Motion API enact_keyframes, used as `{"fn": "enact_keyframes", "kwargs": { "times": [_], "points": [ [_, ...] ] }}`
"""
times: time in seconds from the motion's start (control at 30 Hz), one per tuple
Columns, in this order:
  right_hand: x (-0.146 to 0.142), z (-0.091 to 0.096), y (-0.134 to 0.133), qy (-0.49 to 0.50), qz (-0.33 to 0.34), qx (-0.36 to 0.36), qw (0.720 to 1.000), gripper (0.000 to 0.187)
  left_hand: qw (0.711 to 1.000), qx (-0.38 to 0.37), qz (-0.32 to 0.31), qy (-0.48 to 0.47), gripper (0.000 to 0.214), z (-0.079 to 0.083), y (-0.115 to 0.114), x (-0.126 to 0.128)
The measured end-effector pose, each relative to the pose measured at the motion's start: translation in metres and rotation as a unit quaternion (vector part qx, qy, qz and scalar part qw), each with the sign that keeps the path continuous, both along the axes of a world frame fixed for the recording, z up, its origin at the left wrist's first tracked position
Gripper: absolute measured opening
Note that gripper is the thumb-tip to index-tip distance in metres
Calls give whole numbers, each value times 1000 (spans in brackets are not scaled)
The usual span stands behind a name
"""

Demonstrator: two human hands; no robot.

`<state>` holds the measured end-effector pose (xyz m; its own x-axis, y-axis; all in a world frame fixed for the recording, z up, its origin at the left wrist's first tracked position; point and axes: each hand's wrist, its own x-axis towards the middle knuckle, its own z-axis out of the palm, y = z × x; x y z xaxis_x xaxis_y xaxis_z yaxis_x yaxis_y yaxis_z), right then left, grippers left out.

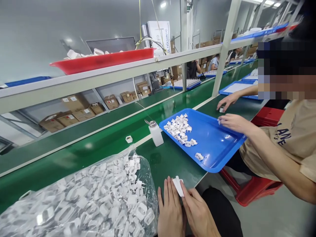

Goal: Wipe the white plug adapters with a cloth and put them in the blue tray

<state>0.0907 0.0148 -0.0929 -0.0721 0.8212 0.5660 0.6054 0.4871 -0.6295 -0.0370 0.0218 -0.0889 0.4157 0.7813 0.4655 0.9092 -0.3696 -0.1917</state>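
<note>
White plastic plug adapter (178, 186) pinched between our hands
Left hand (170, 210) fingers together, right hand (198, 210) clamping, clear bag of adapters (81, 197) alongside

Grey panelled walls (32, 36) close in the left side, and a long green surface (74, 156) runs toward the far end beneath a pale metal shelf (98, 77). Cardboard boxes (74, 103) stack low along the left, a red plastic stool (251, 187) stands on the smooth grey floor (271, 214) at right, and ceiling lights (269, 2) glow far off
</note>
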Motion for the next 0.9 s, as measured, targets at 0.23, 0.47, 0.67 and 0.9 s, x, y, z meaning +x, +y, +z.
{"fn": "enact_keyframes", "kwargs": {
  "times": [0.23,0.47,0.67,0.9],
  "points": [
    [-4,6,11,-22,0,-3,1000,60,999,49,24,7,58,-22,9,-1],
    [-1,22,33,-29,-23,-42,998,44,988,144,42,-36,77,-45,23,-1],
    [-5,17,44,-46,-53,-70,995,43,990,135,39,-24,78,-42,22,0],
    [-4,17,41,-61,-41,-40,996,41,991,119,42,-33,78,-42,18,2]
  ]
}}
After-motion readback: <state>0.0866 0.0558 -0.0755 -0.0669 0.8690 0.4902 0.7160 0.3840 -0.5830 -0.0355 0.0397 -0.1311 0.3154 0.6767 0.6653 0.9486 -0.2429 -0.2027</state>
